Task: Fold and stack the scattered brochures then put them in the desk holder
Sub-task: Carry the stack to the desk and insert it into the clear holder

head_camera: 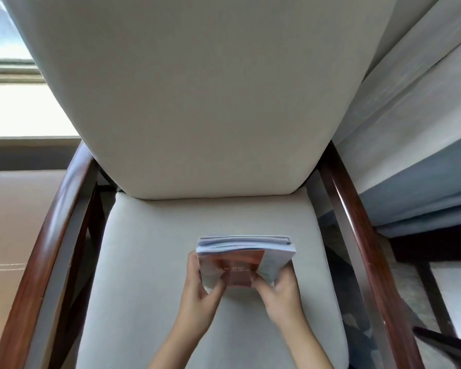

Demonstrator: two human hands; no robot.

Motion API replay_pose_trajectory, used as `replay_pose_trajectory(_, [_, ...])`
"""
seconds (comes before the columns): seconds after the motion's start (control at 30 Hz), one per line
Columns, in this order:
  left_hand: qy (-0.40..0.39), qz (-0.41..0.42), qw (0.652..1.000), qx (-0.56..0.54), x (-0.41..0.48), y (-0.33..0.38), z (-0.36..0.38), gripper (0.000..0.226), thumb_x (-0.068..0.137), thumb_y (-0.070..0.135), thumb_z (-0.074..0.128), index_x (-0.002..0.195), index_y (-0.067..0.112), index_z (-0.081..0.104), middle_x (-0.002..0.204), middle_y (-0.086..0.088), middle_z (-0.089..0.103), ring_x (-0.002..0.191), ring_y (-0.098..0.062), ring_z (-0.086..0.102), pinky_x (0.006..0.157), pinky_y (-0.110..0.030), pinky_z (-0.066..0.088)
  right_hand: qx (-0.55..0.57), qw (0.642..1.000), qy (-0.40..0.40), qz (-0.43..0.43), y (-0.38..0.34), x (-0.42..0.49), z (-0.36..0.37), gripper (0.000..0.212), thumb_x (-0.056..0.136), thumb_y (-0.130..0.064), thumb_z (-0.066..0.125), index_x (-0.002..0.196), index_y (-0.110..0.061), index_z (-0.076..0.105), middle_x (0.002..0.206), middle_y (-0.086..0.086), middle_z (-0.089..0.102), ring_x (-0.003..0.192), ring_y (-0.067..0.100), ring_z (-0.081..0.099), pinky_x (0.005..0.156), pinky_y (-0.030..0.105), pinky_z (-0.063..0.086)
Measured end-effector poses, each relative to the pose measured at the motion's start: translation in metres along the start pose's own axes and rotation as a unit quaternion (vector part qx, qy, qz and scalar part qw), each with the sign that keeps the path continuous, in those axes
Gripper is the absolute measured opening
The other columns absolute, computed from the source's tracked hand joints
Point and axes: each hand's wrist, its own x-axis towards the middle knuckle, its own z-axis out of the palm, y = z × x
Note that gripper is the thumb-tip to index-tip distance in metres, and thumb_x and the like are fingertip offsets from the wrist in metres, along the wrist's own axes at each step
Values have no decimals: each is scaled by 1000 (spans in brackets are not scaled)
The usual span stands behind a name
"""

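Observation:
A stack of folded brochures [244,255] stands tilted on the pale seat cushion [149,262] of an armchair, its top cover orange-red with white and blue edges. My left hand [198,288] grips the stack's left side, thumb on the cover. My right hand [280,287] grips the right side, thumb pressed on the lower cover. The layered paper edges show along the top of the stack. No desk holder is in view.
The chair's tall pale backrest [197,102] rises right behind the stack. Dark wooden armrests [357,235] flank the seat on both sides. A tan leather surface [8,235] lies at left, grey-blue curtains [423,155] hang at right, and patterned carpet shows beneath.

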Motion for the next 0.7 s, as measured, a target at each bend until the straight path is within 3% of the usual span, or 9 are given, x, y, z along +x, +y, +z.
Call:
replay_pose_trajectory(0.07, [-19, -4, 1000, -12, -1, -4, -4, 49, 85, 11, 68, 125, 29, 48, 126, 16, 57, 125, -2, 49, 105, -17, 37, -28, 999, -9, -38, -3, -1, 1, 37, 75, 17, 66, 99, -9, 56, 94, -6, 64, 86, -10, 62, 74, 0, 42])
replay_pose_trajectory(0.13, [-35, -7, 999, 11, -2, -15, -7, 51, 84, 8, 69, 125, 29, 50, 131, 14, 55, 130, -4, 44, 109, -20, 33, -31, 998, -23, -48, 2, -1, 5, 31, 74, 20, 65, 96, 1, 57, 98, 5, 64, 85, -11, 61, 76, 2, 42])
replay_pose_trajectory(0.2, [-43, -3, 998, 45, -2, -24, -5, 53, 82, 9, 70, 127, 26, 48, 133, 15, 51, 130, 3, 41, 105, -10, 30, -14, 999, -26, -31, 10, 1, 6, 33, 72, 20, 68, 100, 5, 57, 104, 7, 63, 87, -13, 60, 76, 2, 43])
replay_pose_trajectory(0.3, [-36, 7, 995, 88, 1, -31, 1, 47, 87, 14, 66, 125, 31, 43, 128, 13, 49, 119, 17, 42, 92, 3, 28, -8, 1000, -13, -7, 18, 3, 8, 40, 72, 18, 68, 102, -7, 60, 101, -4, 64, 87, -16, 60, 76, 0, 42])
replay_pose_trajectory(0.37, [-33, 15, 992, 118, 5, -35, 2, 43, 90, 15, 60, 118, 39, 38, 122, 11, 49, 113, 19, 42, 89, 4, 29, -20, 1000, 7, 3, 20, 3, 10, 39, 74, 12, 70, 96, -19, 60, 95, -15, 65, 85, -20, 59, 73, -4, 39])
replay_pose_trajectory(0.5, [-45, 26, 983, 175, 9, -36, -5, 37, 93, 23, 55, 112, 45, 32, 118, 23, 48, 109, 21, 43, 84, 4, 30, 1, 1000, 7, 11, 17, 6, 10, 45, 74, 17, 67, 94, -22, 59, 90, -19, 67, 81, -16, 63, 72, -1, 42])
replay_pose_trajectory(0.6, [-60, 36, 972, 225, 10, -30, -11, 38, 94, 21, 52, 108, 47, 28, 111, 19, 51, 99, 10, 49, 81, -1, 35, -20, 999, -16, 31, 13, 4, 4, 38, 75, 13, 69, 99, -16, 61, 94, -9, 70, 85, -5, 66, 75, 4, 46])
replay_pose_trajectory(0.7, [-70, 37, 960, 268, 6, -8, -16, 25, 94, 29, 52, 110, 30, 34, 103, 10, 59, 94, -11, 58, 75, -24, 45, -18, 997, -57, 52, -6, -4, -9, 30, 80, 5, 68, 107, -6, 62, 103, 6, 71, 91, 9, 67, 82, 20, 55])
